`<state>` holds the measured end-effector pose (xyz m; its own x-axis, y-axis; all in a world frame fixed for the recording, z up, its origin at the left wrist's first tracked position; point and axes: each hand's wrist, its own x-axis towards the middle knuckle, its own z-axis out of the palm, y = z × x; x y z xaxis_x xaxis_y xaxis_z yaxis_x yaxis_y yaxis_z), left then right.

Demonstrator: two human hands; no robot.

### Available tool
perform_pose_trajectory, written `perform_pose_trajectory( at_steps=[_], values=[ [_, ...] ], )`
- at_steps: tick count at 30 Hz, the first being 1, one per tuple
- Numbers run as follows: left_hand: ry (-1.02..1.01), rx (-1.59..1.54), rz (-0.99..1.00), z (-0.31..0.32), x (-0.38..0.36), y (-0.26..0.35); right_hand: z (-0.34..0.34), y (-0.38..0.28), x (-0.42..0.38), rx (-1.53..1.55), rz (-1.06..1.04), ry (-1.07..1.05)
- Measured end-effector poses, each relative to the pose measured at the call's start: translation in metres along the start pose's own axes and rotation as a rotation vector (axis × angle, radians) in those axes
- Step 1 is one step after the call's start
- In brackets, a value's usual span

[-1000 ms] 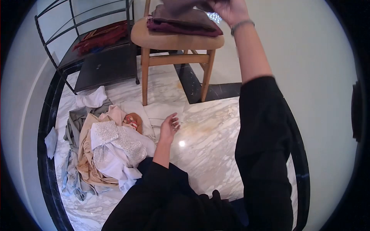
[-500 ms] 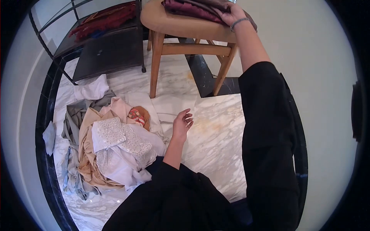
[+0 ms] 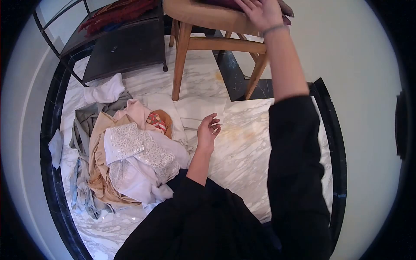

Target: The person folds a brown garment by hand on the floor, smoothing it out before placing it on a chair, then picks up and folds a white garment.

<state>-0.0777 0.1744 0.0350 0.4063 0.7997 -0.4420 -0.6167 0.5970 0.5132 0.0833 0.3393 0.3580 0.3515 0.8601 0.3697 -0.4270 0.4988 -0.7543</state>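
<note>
R hand (image 3: 265,16), top of frame right of ctr, is at the dark folded cloth (image 3: 286,8) on the wooden chair (image 3: 212,16). Cloth lies behind & around the hand: a dark edge pokes out R of it, a thin maroon strip shows to its L. Fingers fairly straight, grip looks released; can't tell if palm presses on the cloth or is just clear of it. Most of the cloth is hidden by the hand or cut off at top edge, as is the chair's upper part; fingertips hard to make out.

L hand (image 3: 209,128), approx. mid-frame, is relaxed w/ fingers half curled, above the marble floor, near a pale flat cloth (image 3: 197,108) that's hard to tell from the floor. Clothes pile (image 3: 138,151), L of frame, is just beyond its wrist side; lower layers hidden under white lace. Red cloth (image 3: 117,17) on black shelf (image 3: 125,58), upper L, partly cut off.
</note>
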Motion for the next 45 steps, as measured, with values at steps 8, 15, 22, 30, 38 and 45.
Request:
perform_pose_trajectory(
  at_steps=[8, 15, 22, 30, 38, 45],
  values=[
    [0.342, -0.262, 0.370, -0.009, 0.003, 0.008, -0.106, 0.198, -0.202, -0.831, 0.322, 0.059],
    [0.352, -0.307, 0.356, -0.010, 0.003, 0.012, -0.164, 0.293, -0.310, -2.145, 0.267, -0.336],
    [0.280, -0.282, 0.279, -0.013, 0.003, 0.005, -0.181, 0.273, -0.298, -1.821, 0.574, -0.187],
    [0.268, -0.293, 0.202, -0.012, 0.006, 0.003, -0.270, 0.242, -0.376, -1.173, 0.549, 0.220],
    [0.065, -0.110, 0.022, 0.003, 0.003, -0.007, -0.303, 0.126, -0.496, 0.117, 0.755, 0.546],
    [-0.326, 0.795, -0.054, 0.044, -0.035, -0.046, -0.286, 0.035, -0.559, 0.319, 0.838, 0.697]
  ],
)
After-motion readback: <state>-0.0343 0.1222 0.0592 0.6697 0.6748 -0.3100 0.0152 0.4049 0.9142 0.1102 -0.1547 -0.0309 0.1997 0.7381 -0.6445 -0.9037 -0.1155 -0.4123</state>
